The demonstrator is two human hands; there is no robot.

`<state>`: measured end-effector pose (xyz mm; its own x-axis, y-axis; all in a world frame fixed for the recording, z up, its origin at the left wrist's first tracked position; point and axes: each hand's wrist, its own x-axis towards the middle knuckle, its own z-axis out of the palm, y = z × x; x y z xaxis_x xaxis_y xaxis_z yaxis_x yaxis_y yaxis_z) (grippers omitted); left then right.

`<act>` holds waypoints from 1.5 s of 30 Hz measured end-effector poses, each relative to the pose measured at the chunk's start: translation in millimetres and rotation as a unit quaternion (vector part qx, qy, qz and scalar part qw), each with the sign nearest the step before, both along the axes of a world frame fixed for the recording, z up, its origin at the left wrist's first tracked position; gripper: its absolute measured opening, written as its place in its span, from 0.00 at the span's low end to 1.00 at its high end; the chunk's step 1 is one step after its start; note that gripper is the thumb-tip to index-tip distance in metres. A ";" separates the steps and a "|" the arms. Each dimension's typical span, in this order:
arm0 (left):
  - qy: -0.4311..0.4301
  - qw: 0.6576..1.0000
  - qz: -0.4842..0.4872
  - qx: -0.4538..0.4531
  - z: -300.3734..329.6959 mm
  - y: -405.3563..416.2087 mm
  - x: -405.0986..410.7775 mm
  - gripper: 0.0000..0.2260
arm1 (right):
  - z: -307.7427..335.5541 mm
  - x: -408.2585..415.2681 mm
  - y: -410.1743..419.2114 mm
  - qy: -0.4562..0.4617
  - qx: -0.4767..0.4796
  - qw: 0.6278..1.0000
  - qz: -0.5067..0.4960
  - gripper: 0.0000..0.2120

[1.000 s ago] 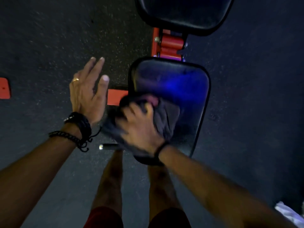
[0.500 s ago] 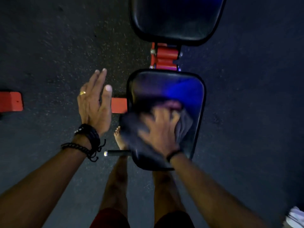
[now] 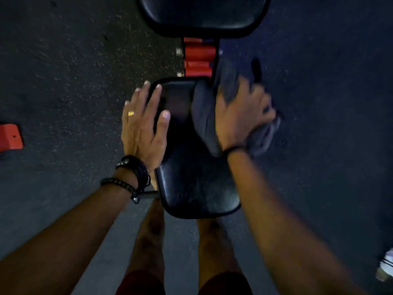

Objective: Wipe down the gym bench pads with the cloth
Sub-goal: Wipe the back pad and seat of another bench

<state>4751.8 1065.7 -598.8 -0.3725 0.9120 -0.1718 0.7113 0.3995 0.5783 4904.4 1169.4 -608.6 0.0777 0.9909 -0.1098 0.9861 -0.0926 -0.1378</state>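
Far left, on the dark speckled floor [image 3: 63,60] — an orange frame piece [image 3: 9,136], cut by the picture's edge, well apart from everything else.

Left hand [image 3: 143,124]: fingers straight and slightly spread, laid at the left edge of the near seat pad [image 3: 191,184]. Thumb lies over the pad's top surface; whether the palm actually touches the pad cannot be told. It holds nothing. Ring [image 3: 131,113] on one finger. Dark bracelets [image 3: 131,173] stacked at the wrist.

Seat pad: black, glossy, rounded corners, running away from the viewer in mid-frame. A short dark bar [image 3: 148,194] sticks out from under its left side, near the bracelets.

Beyond the pad's far end — the orange hinge section [image 3: 197,58] of the bench, then the black back pad [image 3: 202,15] at the top edge of the view.

Cloth [image 3: 204,116]: grey, bunched, draped over the right far part of the seat pad and spilling past its right edge. Blurred with motion.

Right hand [image 3: 240,116]: on top of the cloth, fingers curled down into the fabric at the pad's right rim, gripping it. A thin dark band [image 3: 234,149] circles the wrist.

Below: two bare legs [image 3: 148,241] and dark red shorts [image 3: 140,284], standing at the pad's near end.

Bottom right corner, a pale object [image 3: 386,267], too blurred to identify.
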 end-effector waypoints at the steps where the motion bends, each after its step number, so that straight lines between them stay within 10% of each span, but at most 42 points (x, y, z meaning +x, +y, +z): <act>1: 0.003 1.000 -0.001 0.002 -4.2 3.9 5.1 0.27 | -3.9 -5.1 20.3 -0.020 0.006 1.000 -0.008 0.21; 8: 0.143 0.984 -0.103 -0.032 -27.8 28.6 41.4 0.27 | 17.7 85.2 -171.7 0.084 -0.079 0.993 -0.021 0.34; 12: 0.176 0.977 -0.111 -0.041 -32.7 25.2 41.3 0.28 | -4.1 86.1 -88.6 0.276 -0.099 0.928 -0.230 0.35; 17: 0.192 0.974 -0.115 -0.046 -31.2 27.5 41.6 0.27 | -23.6 63.3 63.5 0.268 -0.125 0.947 -0.124 0.31; 23: 0.179 0.977 -0.112 -0.023 -32.9 27.3 41.1 0.27 | -2.1 98.0 -70.3 0.374 -0.126 0.893 -0.216 0.39; 29: 0.176 0.978 -0.108 -0.007 -34.1 26.2 41.0 0.27 | -13.6 30.9 60.2 0.079 -0.088 0.993 0.004 0.29; 34: 0.085 0.993 -0.048 0.072 -30.8 24.2 36.9 0.26 | -14.5 -36.8 84.9 -0.051 -0.118 0.959 0.251 0.29; 41: -0.033 0.985 0.014 0.167 -32.3 20.3 31.6 0.24 | -2.9 -42.5 54.6 -0.115 -0.079 0.982 0.126 0.27; 45: -0.153 0.942 0.186 0.235 -24.2 -3.1 11.6 0.24 | 1.5 -140.9 11.3 -0.099 -0.081 0.913 0.387 0.20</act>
<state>4763.4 1062.6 -623.0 -0.6801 0.7300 0.0675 0.3443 0.2367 0.9086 4763.6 1180.6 -607.1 -0.6044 0.7298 -0.3195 0.7693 0.6389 0.0038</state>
